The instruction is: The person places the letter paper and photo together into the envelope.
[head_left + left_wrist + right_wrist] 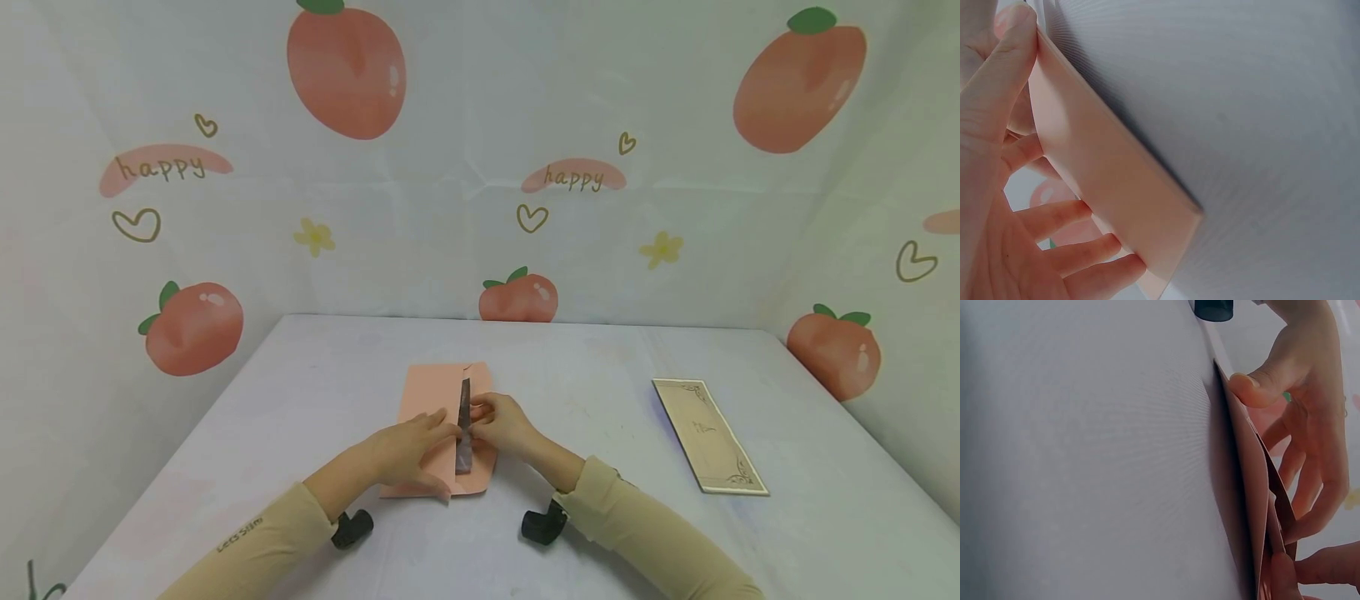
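A pink paper envelope (431, 392) lies on the white table in front of me. A long slot runs down it right of its middle, and a dark grey strip (464, 457) shows there. My left hand (408, 450) rests on the left part, fingers spread and mostly straight. In the left wrist view its thumb touches one edge of the envelope (1104, 156). From the right, my right hand (506, 425) bends its fingers at the slot. In the right wrist view its thumb and a finger pinch a paper edge, with the layers gaping apart; what lies inside is mostly hidden.
A beige card (708, 437) with ornate corners and a pale border lies on the right side of the table (337, 358). Black wrist devices (543, 525) sit under both forearms. Behind hangs a white cloth (450, 100) printed with peaches, hearts and "happy".
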### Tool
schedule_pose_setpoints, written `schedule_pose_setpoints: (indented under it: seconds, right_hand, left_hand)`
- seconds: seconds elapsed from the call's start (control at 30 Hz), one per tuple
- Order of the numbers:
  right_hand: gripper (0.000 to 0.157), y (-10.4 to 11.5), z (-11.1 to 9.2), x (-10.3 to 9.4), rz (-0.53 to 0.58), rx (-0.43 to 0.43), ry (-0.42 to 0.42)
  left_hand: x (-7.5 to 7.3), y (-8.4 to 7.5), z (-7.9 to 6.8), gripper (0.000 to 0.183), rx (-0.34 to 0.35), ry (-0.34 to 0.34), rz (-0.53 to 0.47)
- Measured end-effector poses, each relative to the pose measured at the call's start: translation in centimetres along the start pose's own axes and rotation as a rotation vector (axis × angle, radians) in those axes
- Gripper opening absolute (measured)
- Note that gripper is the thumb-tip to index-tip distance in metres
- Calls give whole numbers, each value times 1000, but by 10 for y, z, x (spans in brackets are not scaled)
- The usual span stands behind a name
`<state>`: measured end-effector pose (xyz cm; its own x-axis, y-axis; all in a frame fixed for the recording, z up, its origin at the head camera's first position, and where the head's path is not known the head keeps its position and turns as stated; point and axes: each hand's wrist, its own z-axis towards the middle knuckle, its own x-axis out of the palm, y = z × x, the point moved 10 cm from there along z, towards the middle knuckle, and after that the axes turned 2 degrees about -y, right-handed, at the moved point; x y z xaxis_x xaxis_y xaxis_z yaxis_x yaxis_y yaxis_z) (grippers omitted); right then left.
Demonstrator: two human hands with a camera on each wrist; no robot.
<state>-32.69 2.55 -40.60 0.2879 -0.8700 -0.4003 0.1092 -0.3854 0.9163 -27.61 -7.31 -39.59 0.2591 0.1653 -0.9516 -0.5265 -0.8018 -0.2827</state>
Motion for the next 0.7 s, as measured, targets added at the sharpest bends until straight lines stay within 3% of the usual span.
schedule_pose_setpoints:
  seconds: [0.7]
  right_hand:
    - [43, 5, -1, 6, -53, -34, 10]
  left_hand:
    - [0, 0, 0, 80, -3, 9, 8]
